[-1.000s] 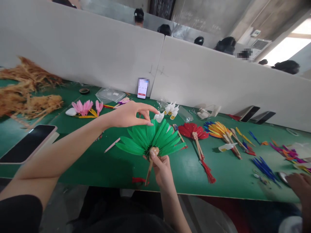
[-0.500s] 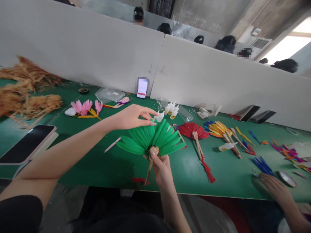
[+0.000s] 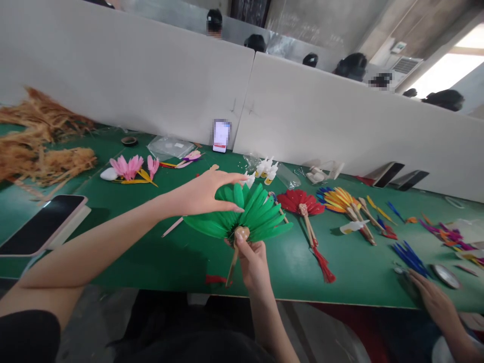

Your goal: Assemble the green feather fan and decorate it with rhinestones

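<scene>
A green feather fan [image 3: 264,209] faces me over the table, its feathers spread in a half circle. My right hand [image 3: 252,259] grips it where the feathers meet the wooden handle [image 3: 231,267], thumb pressed on the round pale piece at the base. From the left, my left hand [image 3: 209,194] reaches across the feathers, thumb and fingers spread apart. Its thumb lies over the middle feathers; whether it touches them I cannot tell. A red tassel [image 3: 215,279] lies beside the handle's lower end.
Right of me lie a red feather fan [image 3: 301,202], a yellow-and-blue one [image 3: 338,200] and a small glue bottle [image 3: 353,227]. More bottles [image 3: 270,174] stand behind. A co-worker's hand [image 3: 427,292] rests far right. Phone [image 3: 45,222] and pink feathers [image 3: 127,167] are at left.
My left thumb has dropped lower over the feathers and the gap between thumb and fingers has widened. My right hand keeps its hold on the fan.
</scene>
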A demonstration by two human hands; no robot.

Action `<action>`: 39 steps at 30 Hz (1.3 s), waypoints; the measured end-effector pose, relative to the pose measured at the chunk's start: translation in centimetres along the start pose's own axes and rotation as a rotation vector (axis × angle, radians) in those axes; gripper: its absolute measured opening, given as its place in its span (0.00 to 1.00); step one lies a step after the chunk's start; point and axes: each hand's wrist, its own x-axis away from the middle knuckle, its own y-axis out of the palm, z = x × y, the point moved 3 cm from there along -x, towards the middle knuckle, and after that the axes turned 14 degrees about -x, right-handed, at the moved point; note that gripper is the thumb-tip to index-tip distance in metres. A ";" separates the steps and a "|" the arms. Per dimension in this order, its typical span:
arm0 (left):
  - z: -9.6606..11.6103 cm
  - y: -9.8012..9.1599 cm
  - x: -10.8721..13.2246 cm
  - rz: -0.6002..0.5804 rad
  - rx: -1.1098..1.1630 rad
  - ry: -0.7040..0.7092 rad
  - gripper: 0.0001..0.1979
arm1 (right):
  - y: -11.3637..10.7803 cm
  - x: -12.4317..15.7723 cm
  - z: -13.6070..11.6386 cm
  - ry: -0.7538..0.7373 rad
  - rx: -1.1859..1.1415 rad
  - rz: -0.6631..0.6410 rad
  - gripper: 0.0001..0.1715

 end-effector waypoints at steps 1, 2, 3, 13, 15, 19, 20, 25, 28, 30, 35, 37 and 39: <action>0.2 0.2 0.2 0.011 -0.022 0.012 0.33 | -0.1 0.0 0.0 -0.001 0.001 0.001 0.12; 0.3 0.3 0.4 0.030 -0.041 0.023 0.33 | -0.1 0.0 0.0 -0.002 0.002 0.001 0.12; 0.4 0.4 0.6 0.053 -0.057 0.032 0.33 | -0.1 0.0 0.1 -0.003 0.003 0.001 0.12; 0.2 0.4 0.9 0.191 -0.145 0.063 0.27 | 0.1 0.0 -0.1 -0.011 0.005 -0.006 0.13; 0.4 0.5 1.0 0.166 -0.163 0.091 0.28 | 0.3 0.0 -0.2 -0.014 0.003 -0.008 0.14; 0.4 0.6 1.2 0.182 -0.179 0.086 0.27 | 0.2 0.1 -0.2 -0.035 -0.004 0.011 0.15; 0.3 0.5 1.2 0.196 -0.182 0.080 0.26 | 0.2 0.1 -0.2 -0.038 -0.004 0.016 0.16; 0.4 0.8 1.3 0.236 -0.206 0.138 0.27 | 0.2 0.3 -0.2 -0.051 0.011 0.026 0.16; 1.0 0.1 1.5 0.343 -0.227 0.141 0.21 | 0.6 0.6 -0.6 -0.070 0.023 0.038 0.15; 1.3 -0.9 2.0 0.461 -0.215 0.096 0.16 | 0.9 0.9 -1.0 -0.085 0.029 0.044 0.15; -1.6 -2.1 4.2 0.652 -0.110 -0.205 0.14 | 1.5 1.6 -2.0 -0.118 0.067 0.060 0.15; -4.3 0.0 5.3 0.511 -0.218 -0.397 0.13 | 1.8 1.9 -2.4 -0.153 0.125 0.041 0.13; -6.9 3.9 6.5 0.132 -0.429 -0.566 0.12 | 2.3 2.1 -2.9 -0.210 0.190 0.021 0.10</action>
